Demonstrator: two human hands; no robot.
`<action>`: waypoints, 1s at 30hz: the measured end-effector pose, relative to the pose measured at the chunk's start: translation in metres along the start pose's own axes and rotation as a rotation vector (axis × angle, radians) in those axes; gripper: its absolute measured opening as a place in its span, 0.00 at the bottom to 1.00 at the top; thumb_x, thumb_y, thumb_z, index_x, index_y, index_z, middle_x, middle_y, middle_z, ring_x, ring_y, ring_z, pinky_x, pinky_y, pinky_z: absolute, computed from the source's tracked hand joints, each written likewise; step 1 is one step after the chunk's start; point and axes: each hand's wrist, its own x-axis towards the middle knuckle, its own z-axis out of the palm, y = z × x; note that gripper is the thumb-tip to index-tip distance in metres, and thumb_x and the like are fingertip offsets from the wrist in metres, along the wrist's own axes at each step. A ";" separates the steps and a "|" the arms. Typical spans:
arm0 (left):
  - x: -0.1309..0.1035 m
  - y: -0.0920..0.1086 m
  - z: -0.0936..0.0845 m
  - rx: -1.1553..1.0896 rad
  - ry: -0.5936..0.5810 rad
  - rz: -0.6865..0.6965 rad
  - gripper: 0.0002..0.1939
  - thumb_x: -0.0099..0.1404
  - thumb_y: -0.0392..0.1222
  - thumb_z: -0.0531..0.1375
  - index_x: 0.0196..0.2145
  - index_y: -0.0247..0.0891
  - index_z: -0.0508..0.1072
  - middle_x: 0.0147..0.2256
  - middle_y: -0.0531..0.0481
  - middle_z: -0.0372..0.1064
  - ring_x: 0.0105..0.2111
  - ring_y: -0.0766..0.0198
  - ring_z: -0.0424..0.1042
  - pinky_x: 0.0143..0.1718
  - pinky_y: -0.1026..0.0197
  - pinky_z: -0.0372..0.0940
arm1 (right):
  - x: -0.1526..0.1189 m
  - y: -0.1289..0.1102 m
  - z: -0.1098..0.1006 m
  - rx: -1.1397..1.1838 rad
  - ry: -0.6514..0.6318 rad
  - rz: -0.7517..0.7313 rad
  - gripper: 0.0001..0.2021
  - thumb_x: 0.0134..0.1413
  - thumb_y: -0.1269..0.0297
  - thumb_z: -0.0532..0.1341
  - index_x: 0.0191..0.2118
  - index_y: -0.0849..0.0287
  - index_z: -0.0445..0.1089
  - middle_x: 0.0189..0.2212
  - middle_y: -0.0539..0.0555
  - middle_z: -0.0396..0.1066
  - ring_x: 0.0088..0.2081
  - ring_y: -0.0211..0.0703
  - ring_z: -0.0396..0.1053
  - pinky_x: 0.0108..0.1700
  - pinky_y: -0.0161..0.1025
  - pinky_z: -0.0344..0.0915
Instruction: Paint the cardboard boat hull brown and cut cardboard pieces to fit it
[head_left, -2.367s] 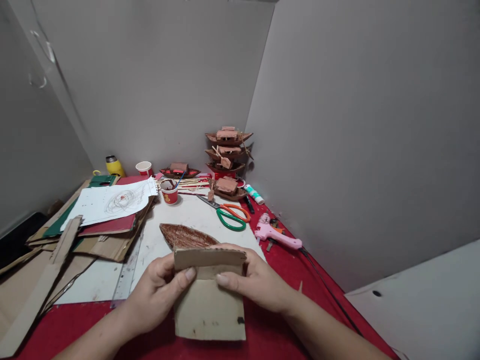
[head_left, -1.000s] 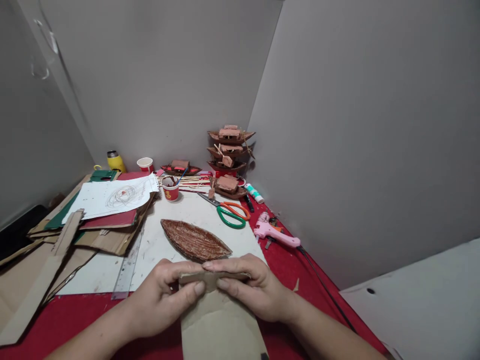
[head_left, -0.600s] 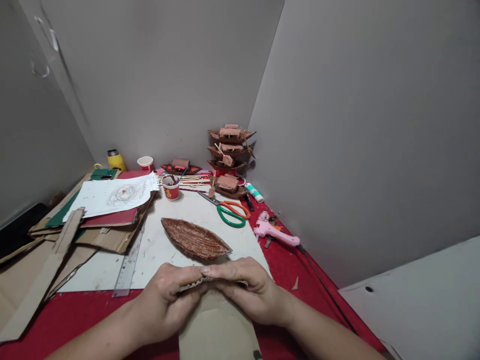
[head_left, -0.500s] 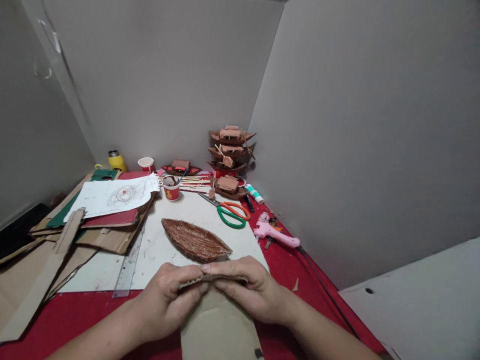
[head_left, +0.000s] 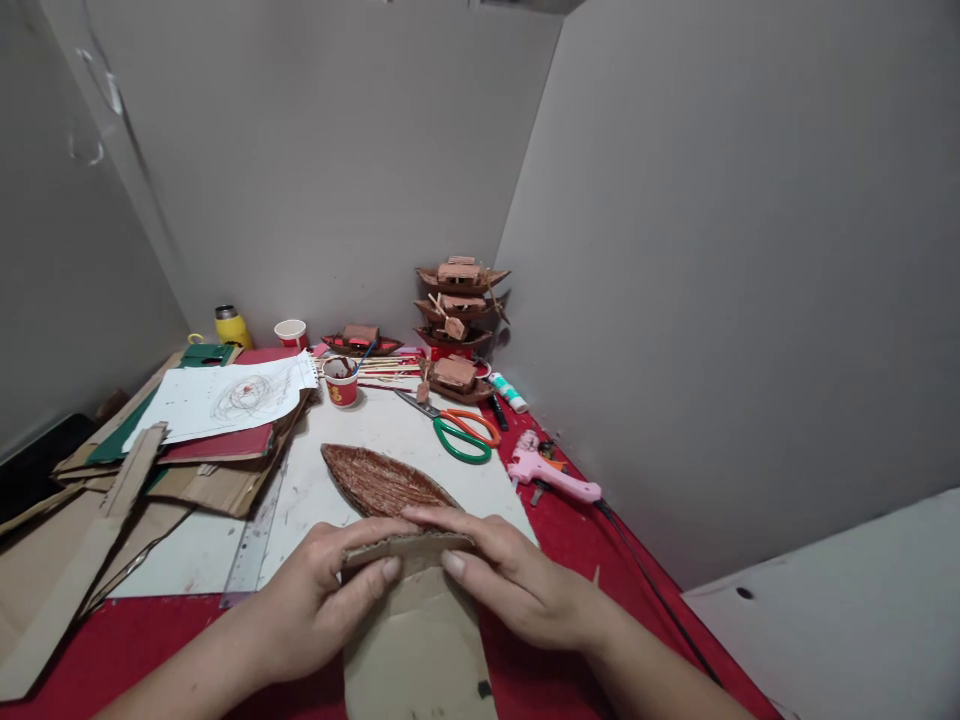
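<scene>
A strip of brown cardboard (head_left: 420,640) is bent upward at its far end, with its corrugated edge showing. My left hand (head_left: 337,585) grips the left side of that bent end, thumb on the near face and fingers behind. On the right side my right hand (head_left: 517,580) pinches it the same way. Just beyond my fingers lies a brown-painted boat hull (head_left: 386,480), its near right part hidden by my right hand and the cardboard.
Scissors (head_left: 457,430), a red paint cup (head_left: 342,385) and a clear ruler (head_left: 251,550) lie on white board. A pink glue gun (head_left: 551,470) with its cord is at right. Model boats (head_left: 457,300) are stacked behind; cardboard sheets (head_left: 217,485) and a drawing (head_left: 225,395) are left.
The cardboard has shifted slightly left and its bent end now tilts up more, showing its near face. My thumbs have moved apart. The view has tipped slightly.
</scene>
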 end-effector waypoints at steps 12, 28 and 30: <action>-0.001 -0.005 0.006 -0.006 0.045 0.327 0.29 0.66 0.25 0.54 0.61 0.48 0.64 0.49 0.46 0.77 0.40 0.64 0.78 0.39 0.69 0.69 | 0.001 0.009 0.016 0.105 0.159 -0.248 0.26 0.60 0.80 0.51 0.61 0.52 0.63 0.51 0.54 0.75 0.51 0.36 0.73 0.52 0.32 0.69; -0.001 -0.003 0.008 0.029 0.004 0.139 0.14 0.70 0.33 0.51 0.48 0.40 0.71 0.35 0.49 0.74 0.35 0.64 0.73 0.37 0.65 0.64 | 0.003 0.014 0.015 0.101 0.211 -0.179 0.20 0.61 0.72 0.60 0.58 0.52 0.68 0.49 0.54 0.77 0.47 0.40 0.76 0.47 0.33 0.72; -0.001 -0.004 0.010 0.010 0.024 0.161 0.13 0.69 0.33 0.51 0.47 0.39 0.72 0.33 0.49 0.74 0.33 0.64 0.73 0.35 0.65 0.64 | 0.004 0.018 0.017 0.076 0.217 -0.300 0.22 0.62 0.76 0.58 0.59 0.49 0.66 0.47 0.53 0.78 0.45 0.38 0.77 0.45 0.31 0.72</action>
